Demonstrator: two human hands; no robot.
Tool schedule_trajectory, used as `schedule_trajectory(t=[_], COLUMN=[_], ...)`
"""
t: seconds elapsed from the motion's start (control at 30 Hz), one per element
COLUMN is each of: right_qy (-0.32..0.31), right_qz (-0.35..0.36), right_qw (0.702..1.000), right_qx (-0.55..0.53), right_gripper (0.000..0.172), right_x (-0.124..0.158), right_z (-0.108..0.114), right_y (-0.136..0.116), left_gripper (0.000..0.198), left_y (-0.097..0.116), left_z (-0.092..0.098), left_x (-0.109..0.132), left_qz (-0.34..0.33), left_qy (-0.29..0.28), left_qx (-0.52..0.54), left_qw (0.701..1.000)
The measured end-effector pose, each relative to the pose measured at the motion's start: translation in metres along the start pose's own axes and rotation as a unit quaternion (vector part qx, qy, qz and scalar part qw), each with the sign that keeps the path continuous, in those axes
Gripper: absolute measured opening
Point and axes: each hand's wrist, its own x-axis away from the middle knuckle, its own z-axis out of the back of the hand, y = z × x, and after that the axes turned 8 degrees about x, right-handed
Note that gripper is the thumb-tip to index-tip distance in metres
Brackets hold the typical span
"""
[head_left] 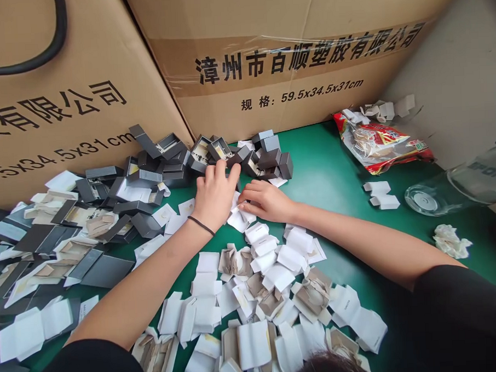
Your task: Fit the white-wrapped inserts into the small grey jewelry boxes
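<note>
My left hand [216, 194], with a black band at the wrist, is closed over a small dark box [234, 182] that its fingers largely hide. Just to its right, my right hand [268, 200] has its fingers bent together against a folded white card piece [238, 218]. The two hands nearly touch. Beyond the left fingertips lie several small dark grey boxes [219, 149], some open with pale insides. Nearer to me spreads a heap of folded white card inserts [261, 248], some showing their brown-grey inner side.
Large cardboard cartons [302, 107] wall off the back and left of the green table [312, 150]. More dark boxes [107, 266] pile up at left. On the right are a red snack bag [381, 142], a clear bottle [445, 185] lying tilted, and a crumpled tissue [451, 242].
</note>
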Motion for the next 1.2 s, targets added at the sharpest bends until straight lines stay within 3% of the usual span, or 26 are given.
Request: schedule_trajectory(t=[0.17,0.33,0.53,0.67,0.73,0.77,0.83,0.9,0.93,0.97,1.03,1.2], right_qy=[0.011,0.086,0.171,0.181,0.178,0.179,0.191,0.206,0.210,0.212,0.217,0.278], right_qz=[0.012,-0.031,-0.198,-0.267,-0.276,-0.275,-0.264,-0.257,-0.255,-0.256,-0.258,-0.253], right_qw=[0.998,0.988,0.941,0.893,0.880,0.878,0.881,0.882,0.882,0.881,0.882,0.882], right_qx=[-0.059,-0.125,-0.216,-0.315,-0.343,-0.348,-0.343,-0.336,-0.336,-0.337,-0.329,-0.283], right_gripper=[0.033,0.032,0.040,0.040,0.040,0.040,0.037,0.034,0.033,0.032,0.030,0.026], right_x=[0.000,-0.001,0.000,-0.001,-0.002,-0.002,-0.003,-0.004,-0.004,-0.004,-0.003,0.000], right_z=[0.000,0.005,0.006,0.004,0.003,0.004,0.004,0.004,0.003,0.003,0.002,0.003], right_y=[0.000,-0.003,-0.005,-0.004,-0.004,-0.004,-0.004,-0.004,-0.004,-0.003,-0.003,-0.003], left_gripper=[0.042,0.033,0.036,0.029,0.028,0.030,0.034,0.039,0.041,0.042,0.043,0.041], left_y=[-0.008,-0.015,-0.024,-0.032,-0.031,-0.030,-0.027,-0.026,-0.027,-0.028,-0.032,-0.036], left_z=[0.013,0.024,0.040,0.043,0.039,0.035,0.022,0.008,0.000,-0.006,-0.017,-0.030], left_x=[-0.004,-0.005,-0.007,-0.013,-0.015,-0.016,-0.015,-0.014,-0.013,-0.013,-0.013,-0.017], left_qz=[0.019,0.032,0.079,0.078,0.042,0.023,0.004,0.032,0.042,0.045,0.036,0.089], left_qy=[-0.071,-0.134,-0.099,-0.053,-0.074,-0.105,-0.203,-0.322,-0.368,-0.389,-0.364,-0.246], left_qx=[0.018,0.030,0.066,0.240,0.404,0.494,0.646,0.714,0.724,0.736,0.778,0.844], left_qw=[0.997,0.990,0.990,0.966,0.911,0.863,0.736,0.621,0.582,0.553,0.510,0.468])
